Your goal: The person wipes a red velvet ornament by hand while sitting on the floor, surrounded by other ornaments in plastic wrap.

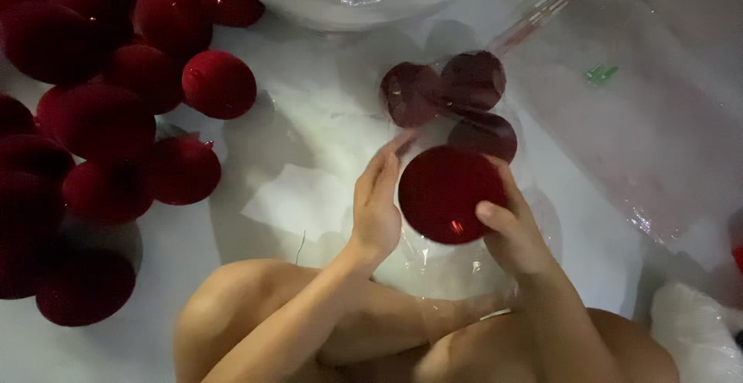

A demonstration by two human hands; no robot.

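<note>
From the head view, a dark red velvety ball [443, 191] sits between both hands at the mouth of a clear plastic bag [619, 120]; being round, it has no long axis, and the bag runs away toward the upper right. Three more red balls [472, 81] lie inside it. Everything rests on a white surface [309, 143], with a heap of loose red balls [101, 120] at left. The right hand [515, 236] cups the ball, thumb across its lower edge. The left hand [377, 205] lies flat-fingered, loosely open, beside it on the plastic.
</note>
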